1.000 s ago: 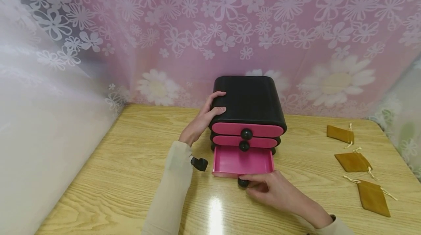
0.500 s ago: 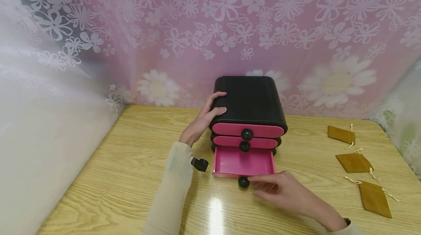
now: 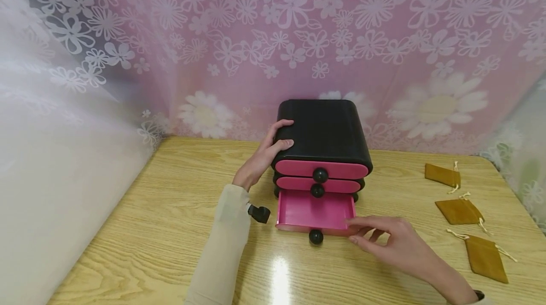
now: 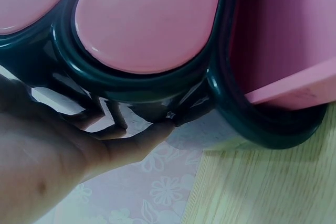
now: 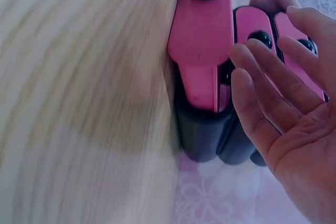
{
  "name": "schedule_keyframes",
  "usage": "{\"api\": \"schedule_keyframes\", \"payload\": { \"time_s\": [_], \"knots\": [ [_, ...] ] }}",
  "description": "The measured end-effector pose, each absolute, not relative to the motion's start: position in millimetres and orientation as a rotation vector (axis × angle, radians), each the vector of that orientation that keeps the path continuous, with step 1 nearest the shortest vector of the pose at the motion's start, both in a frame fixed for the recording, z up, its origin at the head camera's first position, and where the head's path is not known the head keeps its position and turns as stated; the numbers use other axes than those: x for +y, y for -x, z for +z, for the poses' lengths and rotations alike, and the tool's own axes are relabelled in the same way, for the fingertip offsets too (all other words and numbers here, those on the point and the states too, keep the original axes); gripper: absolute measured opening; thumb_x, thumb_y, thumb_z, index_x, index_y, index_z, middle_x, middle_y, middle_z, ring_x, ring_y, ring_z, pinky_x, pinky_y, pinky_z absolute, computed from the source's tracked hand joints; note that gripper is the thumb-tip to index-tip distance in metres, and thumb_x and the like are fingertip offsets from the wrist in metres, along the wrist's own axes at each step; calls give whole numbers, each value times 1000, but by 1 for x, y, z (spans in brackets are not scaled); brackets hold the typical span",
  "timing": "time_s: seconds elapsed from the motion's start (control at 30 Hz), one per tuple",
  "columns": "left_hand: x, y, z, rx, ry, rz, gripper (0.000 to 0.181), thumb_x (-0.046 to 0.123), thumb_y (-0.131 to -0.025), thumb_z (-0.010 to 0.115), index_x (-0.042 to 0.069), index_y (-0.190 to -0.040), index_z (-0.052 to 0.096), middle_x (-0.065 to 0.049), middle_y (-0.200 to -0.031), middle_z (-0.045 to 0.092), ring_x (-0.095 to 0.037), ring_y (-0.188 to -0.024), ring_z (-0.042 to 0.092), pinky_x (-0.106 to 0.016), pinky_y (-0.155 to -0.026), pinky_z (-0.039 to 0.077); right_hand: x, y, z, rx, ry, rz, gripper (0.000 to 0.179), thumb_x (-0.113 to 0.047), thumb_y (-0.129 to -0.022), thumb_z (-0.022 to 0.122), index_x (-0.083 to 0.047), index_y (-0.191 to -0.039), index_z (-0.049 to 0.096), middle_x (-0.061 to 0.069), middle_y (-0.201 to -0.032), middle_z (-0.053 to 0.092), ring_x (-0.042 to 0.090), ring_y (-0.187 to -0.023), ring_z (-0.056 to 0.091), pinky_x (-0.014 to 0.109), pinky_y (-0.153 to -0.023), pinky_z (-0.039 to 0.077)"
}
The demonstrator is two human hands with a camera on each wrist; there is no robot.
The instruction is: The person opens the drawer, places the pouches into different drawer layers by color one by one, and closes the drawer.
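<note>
A black drawer unit (image 3: 322, 127) with pink drawers stands on the table. Its lowest drawer (image 3: 313, 210) is pulled out, and nothing lies in the part of it that shows. My left hand (image 3: 259, 158) rests against the unit's upper left side, thumb and a finger on its top edge. In the left wrist view, fingers of the left hand (image 4: 79, 145) touch the black side. Beside the right front corner of the pulled-out drawer is my right hand (image 3: 396, 243), holding nothing. Loosely spread fingers show on the right hand (image 5: 294, 103) in the right wrist view. The lowest drawer's black knob (image 3: 316, 236) is free.
Three brown drawstring pouches lie at the right: a far pouch (image 3: 442, 175), a middle pouch (image 3: 459, 211) and a near pouch (image 3: 486, 258). Behind the wooden table (image 3: 170, 248) hangs a pink flowered curtain (image 3: 256, 58). Two upper drawers are closed.
My right hand has let go of the lowest drawer's knob and moved right to the drawer's front corner. The left hand and the drawer have stayed in place.
</note>
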State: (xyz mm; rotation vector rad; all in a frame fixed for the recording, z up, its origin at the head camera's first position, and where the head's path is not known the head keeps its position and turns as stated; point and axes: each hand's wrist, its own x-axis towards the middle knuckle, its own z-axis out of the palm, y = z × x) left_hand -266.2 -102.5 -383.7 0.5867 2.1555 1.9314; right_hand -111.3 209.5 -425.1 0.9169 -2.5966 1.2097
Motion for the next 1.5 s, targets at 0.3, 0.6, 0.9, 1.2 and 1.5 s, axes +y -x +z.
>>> {"api": "schedule_keyframes", "payload": {
  "time_s": [0.3, 0.6, 0.9, 1.2, 1.5],
  "knots": [
    [-103, 265, -383, 2146, -588, 1933, 48, 34, -101, 54, 46, -146, 41, 10, -164, 21, -24, -138, 49, -55, -120, 31, 231, 114, -423, -2512, -766, 1011, 49, -5, -72, 90, -24, -115, 77, -7, -105, 78, -7, -90, 68, 12, -71, 54],
    [-103, 265, -383, 2154, -588, 1930, 47, 35, -101, 54, 47, -145, 41, 11, -164, 21, -24, -138, 50, -56, -120, 31, 255, 113, -423, -2450, -640, 910, 61, -3, -64, 94, -26, -117, 76, -14, -109, 75, -18, -96, 59, 5, -77, 48],
    [-102, 266, -383, 2154, -581, 1931, 48, 35, -101, 55, 46, -145, 42, 11, -164, 23, -23, -141, 43, -56, -120, 30, 284, 106, -423, -2489, -446, 889, 56, -4, -70, 91, -27, -119, 76, -41, -116, 59, -27, -96, 52, 6, -67, 47],
    [-101, 265, -383, 2143, -579, 1943, 49, 34, -100, 55, 44, -146, 42, 12, -164, 23, -21, -144, 38, -55, -121, 29, 312, 103, -428, -2459, -394, 828, 57, -1, -66, 92, -19, -118, 77, -42, -117, 56, -31, -103, 46, -2, -74, 42],
    [-102, 264, -382, 2133, -587, 1944, 48, 35, -100, 55, 45, -146, 42, 12, -163, 24, -21, -144, 38, -54, -120, 30, 338, 97, -440, -2588, -135, 801, 43, -17, -77, 90, -12, -118, 77, -53, -109, 46, -36, -91, 40, -2, -67, 41]
  ]
}}
